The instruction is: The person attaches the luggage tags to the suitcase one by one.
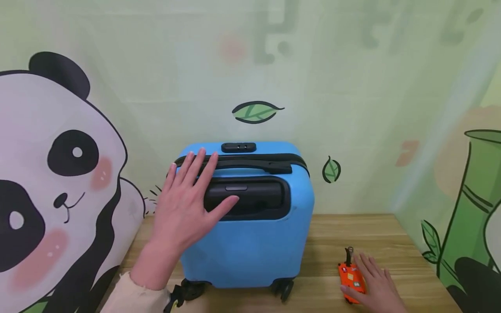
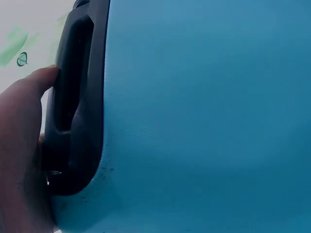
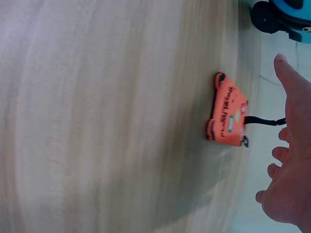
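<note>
A light blue suitcase stands upright on its black wheels, its black handle panel facing up and forward. My left hand lies over its upper left part with fingers spread; in the left wrist view the thumb touches the edge of the black panel. To the right of the suitcase, an orange luggage tag with small stickers and a black strap lies on the tabletop. Beside and partly over the tag is my right hand, its fingers extended and not wrapped round it.
The wooden tabletop ends at a pale green backdrop cloth printed with leaves, bamboo and a large panda. A black combination lock sits on the suitcase's far top edge. Something dark with yellow lies by the left wheel.
</note>
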Demonstrator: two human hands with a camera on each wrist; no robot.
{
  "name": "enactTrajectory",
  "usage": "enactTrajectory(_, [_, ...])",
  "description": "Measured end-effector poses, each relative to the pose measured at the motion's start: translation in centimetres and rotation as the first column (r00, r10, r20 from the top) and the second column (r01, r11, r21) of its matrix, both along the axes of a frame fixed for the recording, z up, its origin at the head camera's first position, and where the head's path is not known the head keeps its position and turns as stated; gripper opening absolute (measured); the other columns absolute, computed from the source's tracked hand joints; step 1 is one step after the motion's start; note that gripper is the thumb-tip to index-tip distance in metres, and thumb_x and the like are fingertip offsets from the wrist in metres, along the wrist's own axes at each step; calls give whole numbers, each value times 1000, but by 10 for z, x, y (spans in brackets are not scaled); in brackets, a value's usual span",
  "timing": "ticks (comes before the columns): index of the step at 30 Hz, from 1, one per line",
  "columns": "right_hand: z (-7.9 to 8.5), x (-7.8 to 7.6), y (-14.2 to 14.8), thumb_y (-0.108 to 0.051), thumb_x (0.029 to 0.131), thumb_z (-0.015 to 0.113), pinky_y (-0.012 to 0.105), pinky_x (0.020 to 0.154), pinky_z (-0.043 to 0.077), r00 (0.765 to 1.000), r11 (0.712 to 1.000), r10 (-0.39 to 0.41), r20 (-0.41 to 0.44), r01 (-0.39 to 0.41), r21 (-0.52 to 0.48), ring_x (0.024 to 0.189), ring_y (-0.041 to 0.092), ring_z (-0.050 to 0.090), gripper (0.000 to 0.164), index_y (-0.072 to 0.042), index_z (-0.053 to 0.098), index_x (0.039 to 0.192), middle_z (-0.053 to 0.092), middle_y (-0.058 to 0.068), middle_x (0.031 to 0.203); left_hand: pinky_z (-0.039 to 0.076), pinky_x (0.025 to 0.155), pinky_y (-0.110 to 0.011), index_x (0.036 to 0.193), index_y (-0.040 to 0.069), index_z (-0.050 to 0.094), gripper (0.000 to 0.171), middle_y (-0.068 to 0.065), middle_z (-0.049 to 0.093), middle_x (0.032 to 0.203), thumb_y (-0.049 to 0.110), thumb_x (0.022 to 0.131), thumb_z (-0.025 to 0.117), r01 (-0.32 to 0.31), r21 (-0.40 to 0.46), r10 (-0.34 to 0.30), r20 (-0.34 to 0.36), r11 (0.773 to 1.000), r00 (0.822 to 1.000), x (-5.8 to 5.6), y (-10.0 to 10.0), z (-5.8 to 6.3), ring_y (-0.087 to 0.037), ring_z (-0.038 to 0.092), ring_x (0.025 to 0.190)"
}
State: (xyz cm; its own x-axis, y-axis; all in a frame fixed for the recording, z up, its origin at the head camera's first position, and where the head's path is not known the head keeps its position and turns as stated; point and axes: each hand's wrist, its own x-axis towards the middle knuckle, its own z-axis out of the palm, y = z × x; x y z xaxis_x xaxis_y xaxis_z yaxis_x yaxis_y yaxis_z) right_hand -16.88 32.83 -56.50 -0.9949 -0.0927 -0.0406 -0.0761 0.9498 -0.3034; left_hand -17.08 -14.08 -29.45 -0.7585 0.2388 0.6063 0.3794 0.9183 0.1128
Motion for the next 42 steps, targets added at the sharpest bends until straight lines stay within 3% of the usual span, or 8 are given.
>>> enactTrajectory(6, [-18,-7,5,-79,89,67,81,113,25,996,996,-65,67,69,-56,145,64,30,121,17,36,155,31,45,159,12,131,-57,171,23,29,95,-9,30,175,72,95,60,0,22,0,0,1000,1000,-2,-1,-2,-32,23,163])
enactTrajectory(14, [-37,-10,0,-86,87,62,75,115,31,971,975,-163,174,186,-121,142,67,30,133,21,24,156,23,49,158,15,131,-57,170,20,32,95,-12,34,173,71,95,61,3,31,-2,-14,1000,1000,-4,-1,-4,-34,25,162])
enactTrajectory(23, [-43,-8,0,-79,85,71,73,112,38,982,982,-117,149,136,-128,139,64,39,124,16,34,156,36,45,155,16,131,-57,169,20,34,94,-12,37,172,71,95,62,14,36,-13,-32,999,999,-5,-2,-6,-35,28,161])
enactTrajectory(28, [-43,-10,4,-76,83,75,73,112,38,977,982,-93,190,121,-143,141,63,38,121,10,36,159,36,42,158,16,130,-58,169,20,34,94,-12,37,172,70,95,62,14,31,-13,-30,999,999,-5,-3,-6,-35,28,161])
enactTrajectory(38, [-42,-9,4,-80,80,76,72,111,39,978,984,-128,165,146,-105,136,65,38,131,22,35,151,34,49,152,17,130,-58,169,20,34,93,-13,38,171,70,95,62,15,30,-14,-30,999,999,-5,-3,-6,-36,29,160])
enactTrajectory(42, [-43,-9,3,-79,78,79,71,108,42,980,982,-137,146,154,-108,131,60,45,124,19,46,147,43,44,146,17,130,-58,169,20,34,93,-13,38,171,70,95,62,16,30,-15,-32,999,999,-5,-3,-7,-36,29,160])
